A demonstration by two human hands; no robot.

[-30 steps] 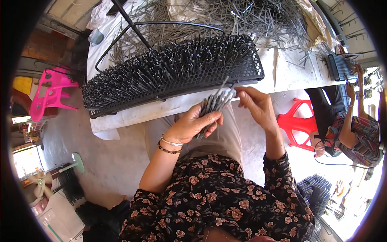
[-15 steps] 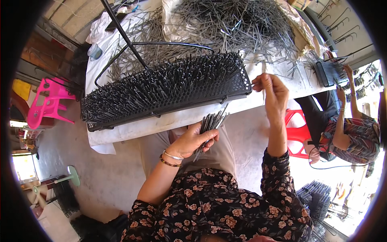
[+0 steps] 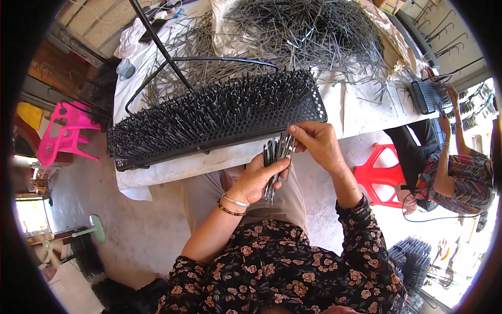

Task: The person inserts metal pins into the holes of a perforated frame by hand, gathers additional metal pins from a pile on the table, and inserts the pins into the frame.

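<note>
My left hand (image 3: 257,178) is closed round a bundle of thin dark metal strips (image 3: 273,157), held upright below the front edge of the table. The fingers of my right hand (image 3: 317,144) pinch at the upper ends of that bundle, on strips mostly hidden behind the fingertips. Just beyond both hands lies a long black perforated rack (image 3: 256,124), tilted across the table edge. Many similar strips stand upright in its holes. Bare holes show along its front and right end. A black rod frame (image 3: 172,62) rises from behind the rack.
A large heap of loose strips (image 3: 314,31) covers the back of the white-covered table (image 3: 361,107). At right, a co-worker (image 3: 455,175) handles another rack (image 3: 426,97) beside a red stool (image 3: 379,175). Further left are a pink chair (image 3: 65,133) and a small cup (image 3: 125,68).
My right hand has moved left and down from the rack's right end to the bundle top. My left hand has shifted slightly right, with the bundle more upright.
</note>
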